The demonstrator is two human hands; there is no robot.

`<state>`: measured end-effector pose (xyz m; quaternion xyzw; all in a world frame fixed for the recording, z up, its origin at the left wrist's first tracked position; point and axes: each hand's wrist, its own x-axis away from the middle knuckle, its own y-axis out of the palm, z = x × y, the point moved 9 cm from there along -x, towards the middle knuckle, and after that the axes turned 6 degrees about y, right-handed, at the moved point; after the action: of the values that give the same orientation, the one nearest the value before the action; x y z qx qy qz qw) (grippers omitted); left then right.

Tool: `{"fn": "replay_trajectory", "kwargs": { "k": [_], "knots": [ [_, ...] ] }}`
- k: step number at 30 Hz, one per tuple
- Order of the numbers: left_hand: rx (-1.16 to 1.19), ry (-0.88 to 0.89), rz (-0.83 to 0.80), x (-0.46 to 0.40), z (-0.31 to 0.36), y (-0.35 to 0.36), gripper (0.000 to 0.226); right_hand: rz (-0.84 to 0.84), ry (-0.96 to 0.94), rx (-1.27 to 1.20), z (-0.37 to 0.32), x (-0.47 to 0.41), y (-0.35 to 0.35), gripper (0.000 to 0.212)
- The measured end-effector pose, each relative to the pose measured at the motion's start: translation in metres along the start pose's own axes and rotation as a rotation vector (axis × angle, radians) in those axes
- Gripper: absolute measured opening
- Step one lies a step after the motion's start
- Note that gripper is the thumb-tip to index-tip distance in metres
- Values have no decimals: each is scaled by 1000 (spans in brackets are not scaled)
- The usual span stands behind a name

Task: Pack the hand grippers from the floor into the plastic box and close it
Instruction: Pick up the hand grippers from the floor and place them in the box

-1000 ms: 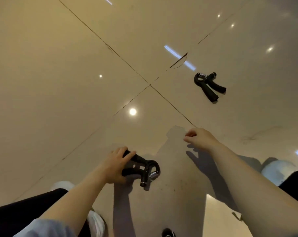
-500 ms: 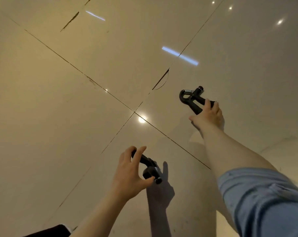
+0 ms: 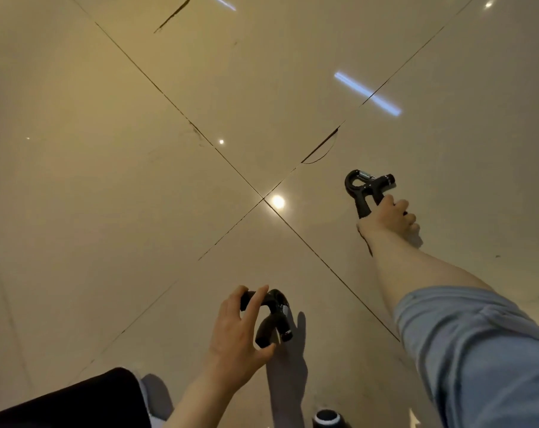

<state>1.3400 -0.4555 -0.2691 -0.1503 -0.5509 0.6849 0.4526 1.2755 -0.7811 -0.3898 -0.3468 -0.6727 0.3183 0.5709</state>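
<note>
- Head view: the glossy beige tiled floor (image 3: 113,186) filled nearly the whole frame, its dark grout lines crossing near the middle just beside a round light reflection; wide bare tile lay to the left and beyond both hands
- At the lower left edge a black trouser leg (image 3: 76,403) cut in, and at the bottom edge, right of centre, sat a small dark round object with a pale band (image 3: 326,420), too cropped to identify
- The left forearm rose from the bottom centre, wrist bent, with the left hand (image 3: 234,338) near the lower middle
- Its fingers and thumb were spread and curled round the near black hand gripper with a metal spring (image 3: 275,316), fingertips on the upper handle and thumb under the lower one; whether the gripper was clear of the tile I could not tell
- The right arm, in a light blue rolled sleeve (image 3: 478,350), stretched far forward from the lower right, almost straight
- The right hand (image 3: 391,216) was curled over the handles of the far black hand gripper with a coiled spring (image 3: 365,186), which lay on the tile right of the grout crossing, its spring end pointing away from the person
- The two grippers lay well apart
</note>
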Motion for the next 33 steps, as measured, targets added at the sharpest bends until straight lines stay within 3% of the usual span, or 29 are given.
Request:
{"fn": "replay_trajectory", "kwargs": {
  "k": [4, 11, 16, 21, 26, 33],
  "knots": [
    [11, 3, 26, 7, 6, -6, 95, -6, -22, -45, -15, 39, 12, 75],
    [20, 3, 203, 47, -3, -45, 90, 16, -236, -154, -34, 105, 18, 70],
    [-12, 44, 251, 88, 2, -59, 87, 31, -264, -189, -5, 143, 24, 61],
    [40, 69, 320, 131, 17, -70, 83, -31, -256, -375, 39, 189, 20, 61],
    [72, 177, 451, 186, 49, -85, 87, 1, -329, -427, 101, 247, -36, 76],
    [224, 319, 535, 278, 132, -108, 89, 316, -565, -405, 221, 397, -163, 82]
  ]
}}
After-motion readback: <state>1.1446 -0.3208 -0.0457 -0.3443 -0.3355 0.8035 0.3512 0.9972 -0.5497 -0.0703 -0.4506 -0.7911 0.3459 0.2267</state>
